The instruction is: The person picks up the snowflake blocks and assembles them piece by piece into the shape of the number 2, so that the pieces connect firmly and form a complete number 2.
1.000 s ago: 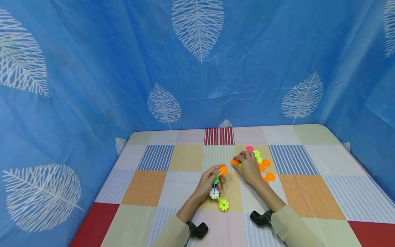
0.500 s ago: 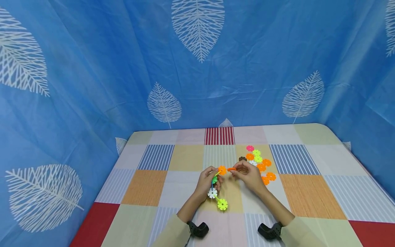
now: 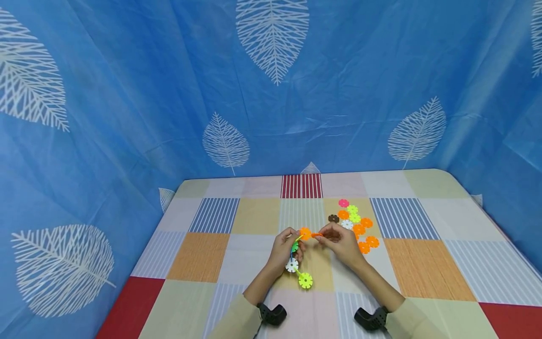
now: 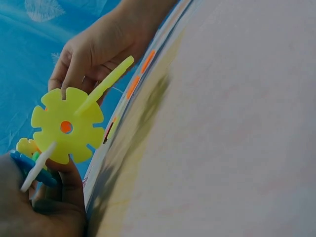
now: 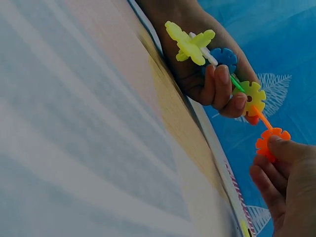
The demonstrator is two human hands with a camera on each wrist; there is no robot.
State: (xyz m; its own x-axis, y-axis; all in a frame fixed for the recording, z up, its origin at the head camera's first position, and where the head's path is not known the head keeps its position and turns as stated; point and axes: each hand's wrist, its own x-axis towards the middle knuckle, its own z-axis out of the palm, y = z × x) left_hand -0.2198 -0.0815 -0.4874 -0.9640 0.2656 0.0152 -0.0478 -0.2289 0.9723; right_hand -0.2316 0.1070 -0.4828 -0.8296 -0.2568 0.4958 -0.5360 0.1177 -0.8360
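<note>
My left hand (image 3: 281,252) grips a chain of slotted, flower-shaped plastic discs near its upper end. In the right wrist view the chain shows yellow, white, blue (image 5: 224,58), green and yellow discs, joined at angles, then an orange one seen edge-on. A white disc (image 3: 292,265) and a yellow-green disc (image 3: 306,281) hang below the hand. My right hand (image 3: 344,245) pinches a second orange disc (image 5: 271,140) between thumb and fingers. That disc meets the chain's orange end disc (image 3: 305,233) edge to face; whether their slots interlock, I cannot tell.
Loose discs lie on the patchwork cloth (image 3: 410,268) beyond my right hand: a pink one (image 3: 344,203), a brown one (image 3: 333,218), a white one (image 3: 347,224) and several orange and yellow-green ones. A blue leaf-patterned curtain (image 3: 330,117) hangs behind the table.
My right hand has picked an orange disc from the loose pile and brought it left and nearer, up against the chain's orange end. The left hand has barely moved.
</note>
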